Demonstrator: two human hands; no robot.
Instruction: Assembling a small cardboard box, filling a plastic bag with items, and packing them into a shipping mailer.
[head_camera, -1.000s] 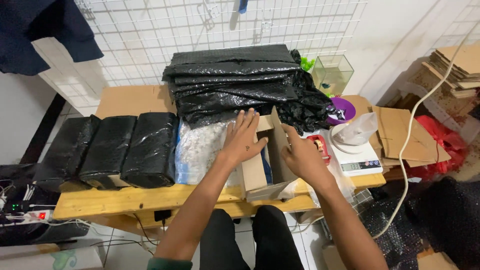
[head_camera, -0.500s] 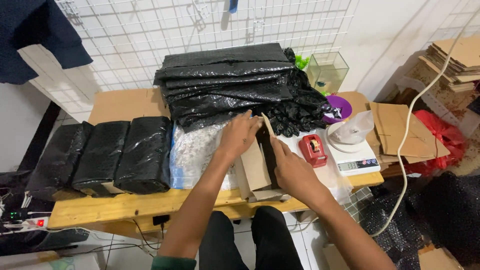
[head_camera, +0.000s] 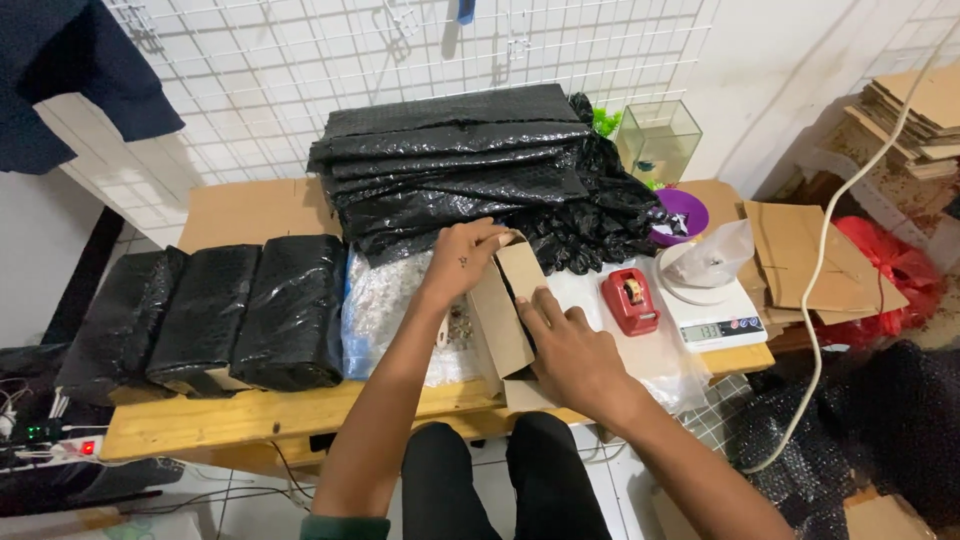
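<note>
A small brown cardboard box (head_camera: 505, 315) stands near the front edge of the wooden table (head_camera: 260, 415). My left hand (head_camera: 462, 258) grips its upper flap from the left. My right hand (head_camera: 565, 350) presses against the box's right side, with the fingers reaching into the dark opening. Behind the box lies a stack of folded black bubble wrap (head_camera: 470, 170). To its left is a clear bag of small items (head_camera: 385, 310).
Three black wrapped parcels (head_camera: 210, 315) lie in a row at the left. A red tape dispenser (head_camera: 630, 300) and a white scale with a plastic bag (head_camera: 705, 290) sit to the right. Flat cardboard pieces (head_camera: 800, 255), a purple bowl (head_camera: 680, 215) and a glass tank (head_camera: 660, 140) stand further back.
Both hands have shifted on the box: the left now holds the top flap, the right has slid along the box's right side. The view has moved slightly.
</note>
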